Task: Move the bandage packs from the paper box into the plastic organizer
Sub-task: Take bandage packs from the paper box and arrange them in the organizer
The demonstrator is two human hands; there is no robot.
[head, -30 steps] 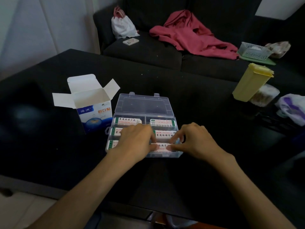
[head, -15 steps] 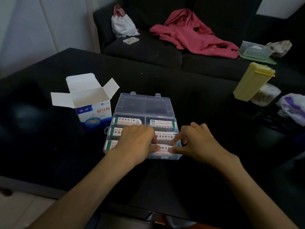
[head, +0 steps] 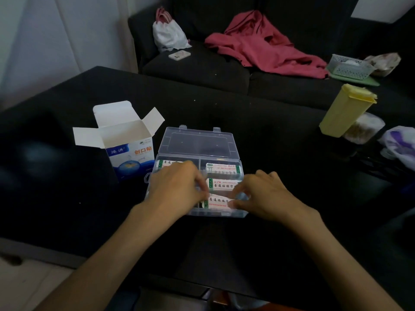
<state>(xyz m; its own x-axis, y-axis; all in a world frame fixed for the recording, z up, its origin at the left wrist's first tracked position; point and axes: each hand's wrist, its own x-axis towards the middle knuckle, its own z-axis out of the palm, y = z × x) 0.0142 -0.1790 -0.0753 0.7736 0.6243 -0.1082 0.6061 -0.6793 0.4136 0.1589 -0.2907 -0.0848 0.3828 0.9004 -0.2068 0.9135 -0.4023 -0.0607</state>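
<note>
A clear plastic organizer (head: 197, 144) lies open on the black table, its lid flat behind it. White bandage packs with green ends fill its compartments; the back right pack (head: 222, 169) and the middle right pack (head: 222, 184) show fully. My left hand (head: 177, 189) covers the left compartments and pinches the left end of the front right pack (head: 217, 202). My right hand (head: 262, 196) pinches that pack's right end. The white and blue paper box (head: 125, 142) stands open left of the organizer; nothing shows inside it.
A yellow lidded container (head: 345, 108) and a round jar (head: 363, 127) stand at the table's right, with a plastic bag (head: 399, 147) beyond. Behind the table is a dark sofa with a red garment (head: 262, 43), a white bag (head: 168, 34) and a mesh basket (head: 348, 67).
Both hands stay on the front right pack. My left hand has shifted slightly back and left, and the pack's left end now shows more.
</note>
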